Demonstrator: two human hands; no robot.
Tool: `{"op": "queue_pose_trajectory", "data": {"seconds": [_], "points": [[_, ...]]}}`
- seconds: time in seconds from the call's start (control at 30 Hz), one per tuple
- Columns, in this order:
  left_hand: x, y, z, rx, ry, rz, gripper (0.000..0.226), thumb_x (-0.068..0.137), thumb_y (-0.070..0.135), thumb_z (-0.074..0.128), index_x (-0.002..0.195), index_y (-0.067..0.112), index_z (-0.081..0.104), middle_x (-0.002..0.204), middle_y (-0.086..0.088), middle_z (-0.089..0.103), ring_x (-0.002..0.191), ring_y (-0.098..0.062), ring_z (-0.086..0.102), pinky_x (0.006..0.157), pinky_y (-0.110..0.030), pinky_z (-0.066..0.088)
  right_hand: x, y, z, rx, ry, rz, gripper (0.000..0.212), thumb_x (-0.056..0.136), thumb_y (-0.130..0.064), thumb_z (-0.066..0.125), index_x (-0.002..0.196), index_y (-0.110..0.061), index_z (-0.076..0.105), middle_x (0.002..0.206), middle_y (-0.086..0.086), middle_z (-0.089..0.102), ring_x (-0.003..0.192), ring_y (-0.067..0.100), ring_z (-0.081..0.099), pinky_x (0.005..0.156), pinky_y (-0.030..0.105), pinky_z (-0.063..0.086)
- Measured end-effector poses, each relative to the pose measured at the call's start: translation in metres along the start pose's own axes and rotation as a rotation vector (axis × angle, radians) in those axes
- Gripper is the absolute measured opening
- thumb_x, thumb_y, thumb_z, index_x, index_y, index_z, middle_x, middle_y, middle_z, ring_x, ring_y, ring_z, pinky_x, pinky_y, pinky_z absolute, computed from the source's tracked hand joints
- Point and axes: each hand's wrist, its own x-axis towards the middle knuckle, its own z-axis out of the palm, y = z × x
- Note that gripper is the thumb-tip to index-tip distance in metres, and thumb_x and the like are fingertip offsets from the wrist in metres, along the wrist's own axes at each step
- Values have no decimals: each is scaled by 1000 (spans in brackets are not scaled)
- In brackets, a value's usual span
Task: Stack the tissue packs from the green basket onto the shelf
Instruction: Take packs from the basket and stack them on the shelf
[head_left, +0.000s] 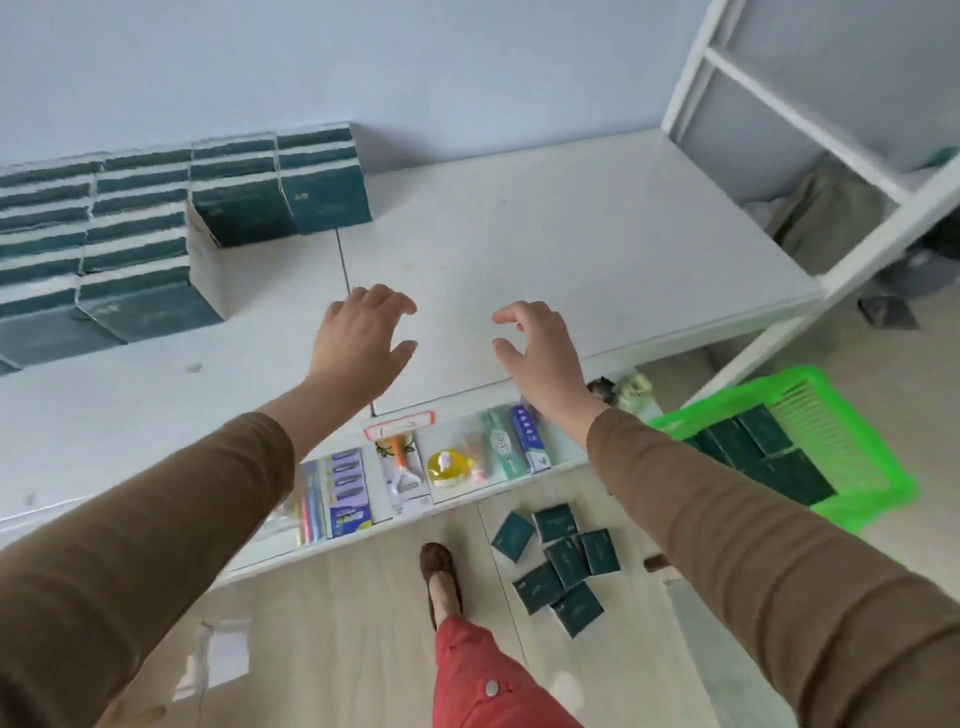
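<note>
2 empty hands hover over the bare white shelf (597, 249), each grip spread with fingers loosely curled and holding nothing. Stacked tissue packs (130, 234) already fill the shelf's far left: dark teal film wrappers, flat and rectangular, with pale edges showing in layers. The green basket (893, 488), slatted plastic, sits on the floor down to the right, with more packs (769, 457) lying flat inside. It lies below and behind the right hand (540, 358), so that hand looks nearer; the left hand (358, 343) is well apart from it. About 7 loose packs (563, 564) lie scattered on the floor beside the basket.
</note>
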Motion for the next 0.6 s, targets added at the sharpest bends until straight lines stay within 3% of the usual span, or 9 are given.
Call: {"op": "queue_pose_trajectory", "data": {"seconds": [0.13,0.27,0.6], "points": [[-31,80,19,-59,-23,117,36,88,31,64,122,23,58,120,1,58,112,-25,51,94,-41,41,-76,44,-56,-57,37,87,24,91,-15,61,114,-21,62,115,-2,59,110,16,49,89,24,36],[-41,153,46,-92,-57,237,35,88,30,65,122,22,59,120,1,59,111,-24,52,94,-41,42,-133,100,-98,-80,64,221,25,89,-15,63,113,-18,63,112,1,60,109,20,52,96,38,45],[3,338,176,-123,-346,439,38,87,30,64,124,22,59,120,2,59,113,-25,53,94,-42,44,-203,296,-173,-64,27,600,26,94,-20,60,120,-19,60,119,-1,58,114,19,51,93,33,44]]}}
